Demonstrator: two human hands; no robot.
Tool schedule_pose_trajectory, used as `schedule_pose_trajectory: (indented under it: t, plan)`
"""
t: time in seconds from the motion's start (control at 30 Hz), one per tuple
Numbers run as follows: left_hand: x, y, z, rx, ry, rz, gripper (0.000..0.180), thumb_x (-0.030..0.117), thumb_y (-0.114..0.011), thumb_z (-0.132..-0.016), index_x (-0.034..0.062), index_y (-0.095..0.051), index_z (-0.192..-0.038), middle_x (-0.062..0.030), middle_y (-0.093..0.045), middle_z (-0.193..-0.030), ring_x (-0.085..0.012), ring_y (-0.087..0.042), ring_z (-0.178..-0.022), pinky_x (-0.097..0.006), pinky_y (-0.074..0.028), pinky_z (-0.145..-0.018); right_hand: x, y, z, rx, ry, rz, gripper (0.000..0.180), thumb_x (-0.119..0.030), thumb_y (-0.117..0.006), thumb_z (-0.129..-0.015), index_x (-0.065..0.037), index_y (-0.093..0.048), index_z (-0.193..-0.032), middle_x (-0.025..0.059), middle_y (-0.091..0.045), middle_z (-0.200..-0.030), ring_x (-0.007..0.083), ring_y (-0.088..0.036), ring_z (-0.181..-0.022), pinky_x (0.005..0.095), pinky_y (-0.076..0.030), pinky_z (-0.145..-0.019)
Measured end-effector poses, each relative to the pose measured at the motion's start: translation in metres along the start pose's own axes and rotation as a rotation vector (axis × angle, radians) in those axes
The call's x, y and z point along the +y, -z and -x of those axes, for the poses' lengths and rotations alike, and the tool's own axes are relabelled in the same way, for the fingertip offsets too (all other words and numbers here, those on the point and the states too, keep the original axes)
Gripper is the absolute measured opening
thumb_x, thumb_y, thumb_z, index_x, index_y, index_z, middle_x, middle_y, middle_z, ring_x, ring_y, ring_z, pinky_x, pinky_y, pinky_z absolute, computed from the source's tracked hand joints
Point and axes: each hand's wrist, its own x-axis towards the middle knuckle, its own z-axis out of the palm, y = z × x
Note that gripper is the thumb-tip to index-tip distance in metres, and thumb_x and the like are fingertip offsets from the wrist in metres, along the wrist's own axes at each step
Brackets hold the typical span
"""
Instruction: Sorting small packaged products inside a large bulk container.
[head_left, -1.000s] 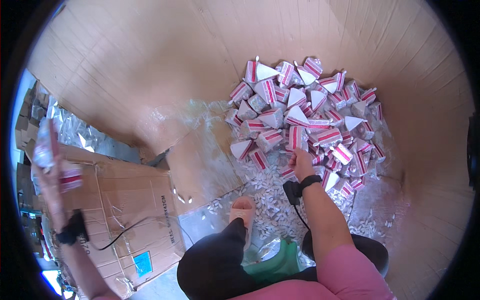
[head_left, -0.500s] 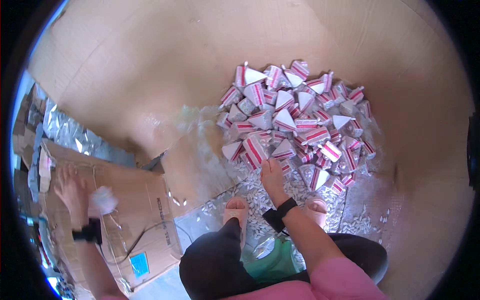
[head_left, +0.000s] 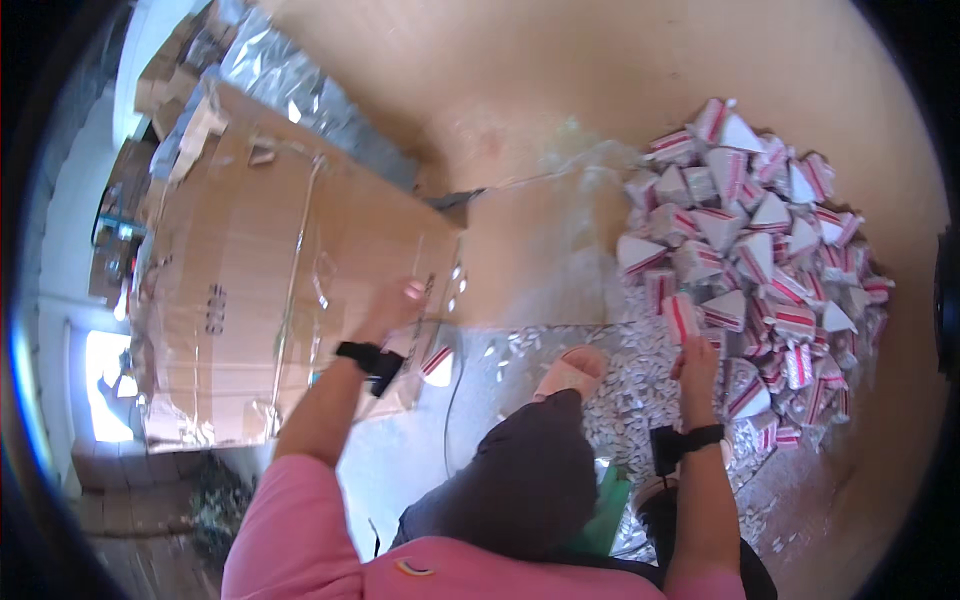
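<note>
My right hand (head_left: 697, 365) pinches a wrapped toy cake slice (head_left: 680, 316), white with a red stripe, by its near end. Just beyond and to the right is a heap of similar slices (head_left: 757, 257), many in clear plastic. Over on the left, my left hand (head_left: 396, 305) is in front of the large cardboard box (head_left: 240, 260); blur hides how its fingers are set, and no object shows in it. Below that hand, by the box's edge, is another cake slice (head_left: 437, 366); whether it lies on the floor or is in the air, I cannot tell.
Small white oval pieces (head_left: 625, 400) cover the floor around my feet. A flat cardboard flap (head_left: 545, 250) lies between box and heap. A dark cord (head_left: 450, 420) runs along the floor. Clear plastic sheeting (head_left: 270, 60) is behind the box, and something green (head_left: 605, 510) sits between my legs.
My view has swung left, so box and heap appear further right. My right hand has drawn a slice from the heap's near edge. A blurred pale object near my left hand is no longer there.
</note>
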Motion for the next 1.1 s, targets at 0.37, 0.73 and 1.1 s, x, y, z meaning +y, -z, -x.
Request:
schedule_pose_trajectory:
  t: [0.37, 0.73, 1.1]
  plan:
    - [-0.104, -0.145, 0.099, -0.012, 0.633, -0.138, 0.085, 0.022, -0.066, -0.065, -0.0015, -0.016, -0.129, -0.0280, -0.040, -0.116, -0.0379, -0.039, -0.110, -0.039, -0.032, -0.094, 0.026, 0.033, 0.035, 0.001, -0.229, 0.155, 0.027, -0.022, -0.047, -0.083, -0.006, -0.043, -0.062, 0.0021, -0.041, -0.048, 0.0117, -0.041, -0.035, 0.0249, -0.034, -0.032]
    - [-0.158, -0.161, 0.080, -0.098, 0.374, -0.533, 0.081, 0.039, -0.073, -0.057, -0.0078, -0.038, -0.113, -0.0282, -0.049, -0.104, -0.0389, -0.049, -0.098, -0.043, -0.041, -0.083, 0.036, 0.027, 0.067, -0.157, -0.247, 0.655, 0.032, -0.031, -0.047, -0.080, 0.000, -0.055, -0.074, 0.0124, -0.052, -0.056, 0.0196, -0.053, -0.049, 0.0322, -0.041, -0.047]
    - [-0.006, -0.095, 0.086, -0.673, 0.641, 0.293, 0.054, 0.032, -0.070, -0.063, 0.0012, -0.048, -0.102, -0.0126, -0.058, -0.088, -0.0222, -0.059, -0.078, -0.032, -0.048, -0.061, 0.025, 0.012, 0.039, -0.156, -0.212, 0.499, 0.031, -0.027, -0.049, -0.079, 0.001, -0.052, -0.067, 0.0072, -0.051, -0.054, 0.0154, -0.051, -0.041, 0.0265, -0.040, -0.037]
